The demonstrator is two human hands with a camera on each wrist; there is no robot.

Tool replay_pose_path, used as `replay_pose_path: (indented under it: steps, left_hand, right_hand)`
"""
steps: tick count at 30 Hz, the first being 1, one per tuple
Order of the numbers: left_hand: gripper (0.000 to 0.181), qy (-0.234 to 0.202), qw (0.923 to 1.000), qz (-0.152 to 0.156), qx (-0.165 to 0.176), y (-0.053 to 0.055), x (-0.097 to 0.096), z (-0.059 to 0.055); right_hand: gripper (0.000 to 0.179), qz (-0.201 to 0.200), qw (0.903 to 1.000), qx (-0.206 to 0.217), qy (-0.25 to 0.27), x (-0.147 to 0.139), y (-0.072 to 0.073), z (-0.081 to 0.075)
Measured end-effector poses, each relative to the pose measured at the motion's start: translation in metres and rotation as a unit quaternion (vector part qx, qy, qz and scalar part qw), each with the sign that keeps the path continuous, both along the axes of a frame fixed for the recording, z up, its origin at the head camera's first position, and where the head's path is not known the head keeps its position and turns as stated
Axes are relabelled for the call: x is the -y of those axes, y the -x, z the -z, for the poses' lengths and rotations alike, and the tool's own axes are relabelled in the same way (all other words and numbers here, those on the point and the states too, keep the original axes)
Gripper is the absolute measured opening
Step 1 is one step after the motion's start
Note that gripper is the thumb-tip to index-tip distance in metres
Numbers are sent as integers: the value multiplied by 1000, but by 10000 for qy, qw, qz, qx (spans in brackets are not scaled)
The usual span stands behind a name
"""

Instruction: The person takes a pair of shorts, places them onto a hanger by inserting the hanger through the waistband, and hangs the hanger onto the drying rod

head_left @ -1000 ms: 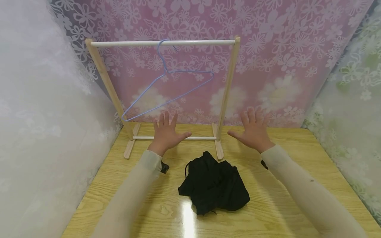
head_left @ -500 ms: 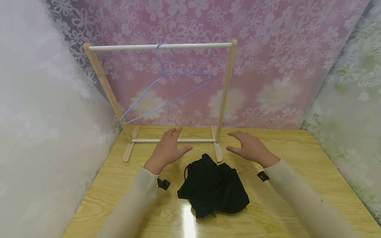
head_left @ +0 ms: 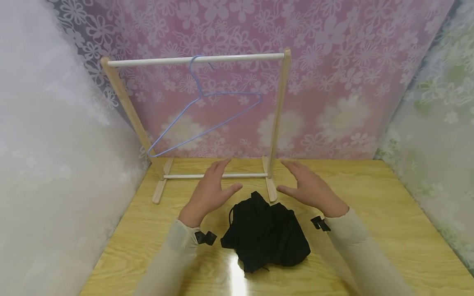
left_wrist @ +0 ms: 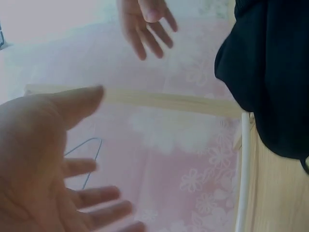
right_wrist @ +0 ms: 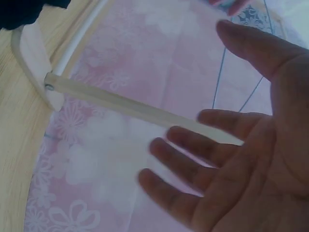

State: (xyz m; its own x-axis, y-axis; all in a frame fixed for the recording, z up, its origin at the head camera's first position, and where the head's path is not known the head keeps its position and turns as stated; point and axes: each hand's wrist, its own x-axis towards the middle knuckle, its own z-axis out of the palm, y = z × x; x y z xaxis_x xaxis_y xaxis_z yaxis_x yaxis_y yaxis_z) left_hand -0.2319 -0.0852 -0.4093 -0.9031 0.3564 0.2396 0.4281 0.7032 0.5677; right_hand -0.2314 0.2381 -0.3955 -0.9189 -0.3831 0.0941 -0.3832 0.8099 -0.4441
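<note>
Black cloth lies crumpled on the surface in front of the rack, near its right foot. Left hand over the surface by the rack's lower bar, grip apart, thumb spread away from fingers. Right hand just right of the rack's right foot, grip apart too, fingers slightly bent, thumb toward rack. Blue wire hanger hooked on the rack's top bar. Pink floral backdrop behind the rack

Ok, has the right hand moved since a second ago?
Yes. Against the rack's right foot, the right hand now sits lower in the head view, no longer reaching above that foot's far end.
</note>
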Motion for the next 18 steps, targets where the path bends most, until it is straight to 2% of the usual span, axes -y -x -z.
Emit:
replay_pose_path:
  steps: [4, 7, 10, 12, 15, 17, 18]
  left_hand:
    - [87, 308, 9957, 100, 872, -2, -6, 4]
    - [86, 741, 9846, 444, 1518, -4, -11, 9]
    - [87, 1070, 9713, 836, 1955, -7, -14, 12]
    - [89, 1205, 9642, 1008, 2135, -9, -16, 14]
    - [90, 1222, 9592, 1126, 2286, -13, -17, 15]
    - [91, 1165, 9596, 1144, 2292, -14, -18, 15]
    - [91, 1099, 9610, 1139, 2269, -15, -18, 14]
  right_hand:
    - [92, -276, 9944, 1020, -45, 6, -4, 4]
    - [96, -583, 9787, 1942, -308, 15, -7, 12]
    - [107, -806, 9637, 2459, -660, 26, -12, 25]
    - [113, -850, 9613, 2459, -905, 35, -17, 33]
    - [110, -825, 9649, 2099, -1343, 44, -20, 45]
    - [100, -800, 9671, 1806, -1604, 49, -19, 52]
    - [88, -843, 9674, 1683, -1693, 50, -18, 56]
